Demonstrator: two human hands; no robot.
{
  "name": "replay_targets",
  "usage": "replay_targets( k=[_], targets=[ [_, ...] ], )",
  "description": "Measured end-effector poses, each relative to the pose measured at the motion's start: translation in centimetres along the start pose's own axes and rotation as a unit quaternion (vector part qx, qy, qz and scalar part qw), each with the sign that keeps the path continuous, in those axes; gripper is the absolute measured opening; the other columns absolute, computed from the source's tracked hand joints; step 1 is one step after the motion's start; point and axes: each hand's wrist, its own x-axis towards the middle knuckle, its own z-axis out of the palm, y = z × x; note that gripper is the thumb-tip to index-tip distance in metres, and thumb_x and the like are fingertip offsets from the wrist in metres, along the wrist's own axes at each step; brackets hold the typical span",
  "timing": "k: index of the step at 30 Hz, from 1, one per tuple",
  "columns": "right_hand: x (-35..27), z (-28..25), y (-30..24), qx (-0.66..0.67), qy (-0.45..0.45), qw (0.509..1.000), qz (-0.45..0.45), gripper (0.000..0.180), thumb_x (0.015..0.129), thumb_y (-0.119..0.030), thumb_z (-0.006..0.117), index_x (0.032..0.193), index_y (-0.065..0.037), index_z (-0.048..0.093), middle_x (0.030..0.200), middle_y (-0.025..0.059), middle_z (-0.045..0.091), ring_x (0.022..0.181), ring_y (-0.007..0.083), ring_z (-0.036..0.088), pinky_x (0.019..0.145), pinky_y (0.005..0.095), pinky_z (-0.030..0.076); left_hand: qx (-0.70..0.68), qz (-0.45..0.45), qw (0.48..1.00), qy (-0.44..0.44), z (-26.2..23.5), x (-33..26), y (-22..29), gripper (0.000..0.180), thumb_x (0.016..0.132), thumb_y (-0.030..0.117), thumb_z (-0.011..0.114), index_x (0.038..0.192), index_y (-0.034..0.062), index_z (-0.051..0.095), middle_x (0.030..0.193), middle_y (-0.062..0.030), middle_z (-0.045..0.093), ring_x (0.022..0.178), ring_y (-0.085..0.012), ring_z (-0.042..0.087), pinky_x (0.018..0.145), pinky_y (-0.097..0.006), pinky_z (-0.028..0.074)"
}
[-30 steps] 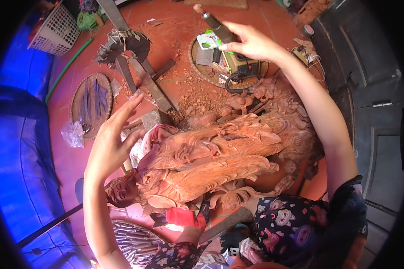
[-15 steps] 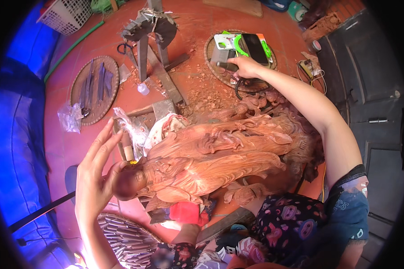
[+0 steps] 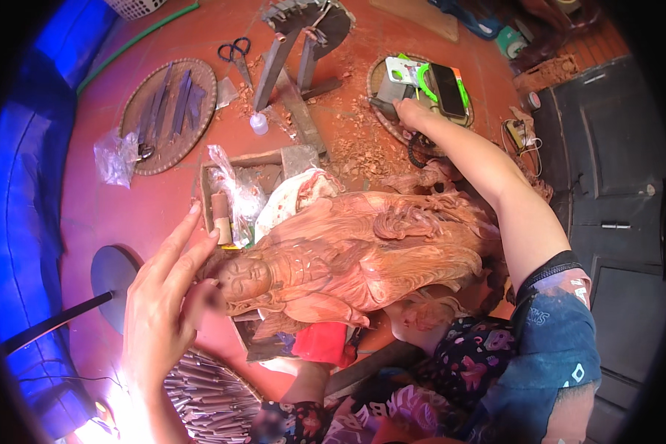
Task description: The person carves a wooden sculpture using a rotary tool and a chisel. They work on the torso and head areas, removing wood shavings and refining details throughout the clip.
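Note:
A reddish-brown carved wooden statue (image 3: 348,259) of a robed figure lies on its back across the middle, its head toward the left. Beside that head is my left hand (image 3: 159,303), fingers stretched and apart; whether the thumb touches the wood is unclear. My right arm reaches over the statue's far end. There my right hand (image 3: 412,116) is closed at the edge of a round woven tray (image 3: 462,122), around a dark handle (image 3: 382,107) that sticks out to its left. A grey block (image 3: 394,92) and a black phone (image 3: 447,90) lie in this tray.
Several flat tools lie in another woven tray (image 3: 133,118). A wooden stand (image 3: 277,70), scissors (image 3: 237,59) and wood chips (image 3: 362,152) are on the red floor. Near me are a basket of many chisels (image 3: 207,399) and a lamp arm (image 3: 59,322). Dark doors (image 3: 621,163) stand at right.
The view has shifted, and the statue's face now shows more clearly. My right hand has lowered the dark handle to the tray. My left hand stays by the statue's head.

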Motion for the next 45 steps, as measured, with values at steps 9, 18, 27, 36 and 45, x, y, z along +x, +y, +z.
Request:
replay_targets(
  k=[9,18,27,36,45],
  targets=[
    [-0.4,0.7,-0.3,-0.066,-0.042,0.996,0.045,0.034,0.086,-0.016,0.067,0.115,-0.001,0.064,0.114,0.0165,0.069,0.106,0.0328,0.067,0.089,0.0431,0.054,-0.017,-0.016,1.000,0.001,-0.2,-1.7,-0.5,0.049,0.080,-0.002,0.068,0.128,0.0039,0.061,0.144,-0.0165,0.051,0.124,-0.0361,0.056,0.099,-0.040,0.048],
    [-13.6,-13.6,-6.0,0.130,0.092,0.973,-0.166,0.045,0.092,-0.034,0.064,0.128,-0.007,0.060,0.105,0.0207,0.070,0.098,0.0362,0.067,0.082,0.0446,0.052,-0.017,-0.029,0.991,0.133,-0.5,-6.1,-0.4,0.041,0.081,-0.004,0.065,0.122,0.0025,0.065,0.125,-0.0193,0.064,0.116,-0.0325,0.063,0.088,-0.034,0.053],
    [-34.7,-12.8,0.3,0.479,0.118,0.869,-0.032,0.033,0.096,-0.009,0.059,0.128,0.001,0.060,0.105,0.0046,0.070,0.092,0.0080,0.061,0.083,0.0229,0.048,-0.151,-0.087,0.972,0.159,6.0,-11.9,3.6,0.022,0.080,0.001,0.071,0.102,0.0025,0.071,0.089,-0.0111,0.070,0.077,-0.0241,0.067,0.067,-0.032,0.053],
    [-35.7,-6.6,-8.7,0.320,0.157,0.927,-0.118,0.057,0.089,-0.023,0.070,0.137,0.001,0.051,0.142,0.0220,0.051,0.132,0.0353,0.049,0.109,0.0405,0.039,-0.149,0.003,0.986,0.077,10.8,-11.7,6.0,0.031,0.078,0.007,0.073,0.108,0.0013,0.068,0.105,-0.0145,0.069,0.094,-0.0331,0.067,0.080,-0.040,0.055],
    [-36.5,-7.7,-6.6,0.312,0.190,0.918,-0.153,0.060,0.085,-0.010,0.072,0.139,0.003,0.048,0.140,0.0208,0.053,0.131,0.0314,0.052,0.107,0.0373,0.042,-0.132,-0.012,0.991,0.034,12.4,-11.3,5.8,0.021,0.081,0.009,0.072,0.101,0.0034,0.069,0.088,-0.0110,0.068,0.081,-0.0293,0.067,0.071,-0.039,0.053]
  ],
)
